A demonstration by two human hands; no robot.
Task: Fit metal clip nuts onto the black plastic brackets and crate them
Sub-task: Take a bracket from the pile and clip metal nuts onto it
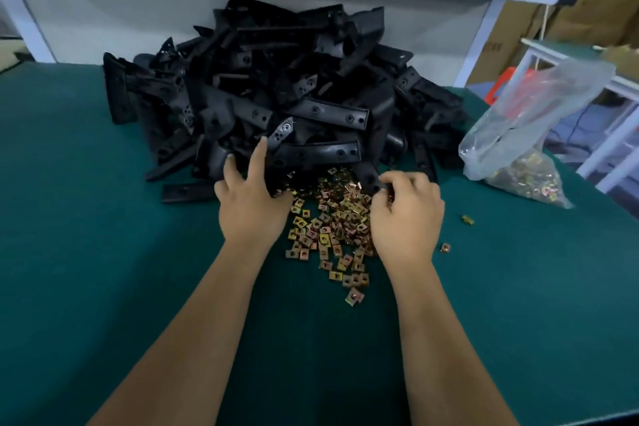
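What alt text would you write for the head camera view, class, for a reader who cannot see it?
A person's left hand grips a black bracket from a large pile while the right hand picks among loose clip nuts on a green table. A plastic bag of nuts lies to the right.

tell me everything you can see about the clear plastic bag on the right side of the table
The clear plastic bag lies slumped on the green table near its right edge, right of the black bracket pile. Thin and crinkled, its upper part is loose and empty-looking; brassy clip nuts fill its lower end. Neither hand touches it.
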